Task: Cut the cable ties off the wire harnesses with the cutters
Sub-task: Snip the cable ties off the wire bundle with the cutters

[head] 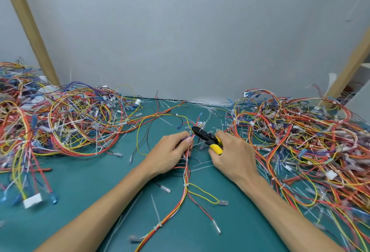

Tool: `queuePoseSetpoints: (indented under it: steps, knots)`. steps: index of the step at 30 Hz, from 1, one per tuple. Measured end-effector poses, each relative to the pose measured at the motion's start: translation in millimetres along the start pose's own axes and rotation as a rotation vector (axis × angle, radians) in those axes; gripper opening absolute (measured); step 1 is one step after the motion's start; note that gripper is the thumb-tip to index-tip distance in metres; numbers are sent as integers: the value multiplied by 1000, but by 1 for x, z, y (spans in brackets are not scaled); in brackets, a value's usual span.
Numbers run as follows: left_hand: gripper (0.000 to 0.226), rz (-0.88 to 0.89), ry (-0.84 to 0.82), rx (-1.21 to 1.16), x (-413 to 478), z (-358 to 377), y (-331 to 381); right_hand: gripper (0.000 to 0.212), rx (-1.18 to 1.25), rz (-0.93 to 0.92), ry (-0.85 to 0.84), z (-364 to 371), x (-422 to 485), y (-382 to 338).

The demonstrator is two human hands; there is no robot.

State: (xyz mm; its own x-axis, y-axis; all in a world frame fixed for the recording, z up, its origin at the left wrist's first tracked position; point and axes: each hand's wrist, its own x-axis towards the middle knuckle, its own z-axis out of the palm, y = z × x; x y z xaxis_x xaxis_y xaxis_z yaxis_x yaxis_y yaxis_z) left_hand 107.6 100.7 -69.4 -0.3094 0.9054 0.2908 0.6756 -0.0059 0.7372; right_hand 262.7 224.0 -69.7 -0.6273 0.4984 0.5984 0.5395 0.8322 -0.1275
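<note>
A wire harness of red, yellow and white wires runs up the middle of the green table, bound by white cable ties. My left hand grips its upper part, thumb on top. My right hand holds the cutters by their yellow handles. The black jaws point left at the harness just beyond my left thumb. Whether the jaws touch a tie is hidden by the wires.
A big heap of harnesses covers the left of the table and another heap the right. Cut white ties lie scattered on the green mat. A grey wall stands behind, with wooden posts at both sides.
</note>
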Motion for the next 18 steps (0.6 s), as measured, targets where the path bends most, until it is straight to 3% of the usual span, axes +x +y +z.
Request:
queuePoseSetpoints:
  steps: [3,18]
  knots:
    - [29,-4,-5,-7,0,-2,1,29,-14,-35,-8,1,1,1]
    - [31,-15,-8,-35,0,-6,4,30,-17,-19,-65,4,4,2]
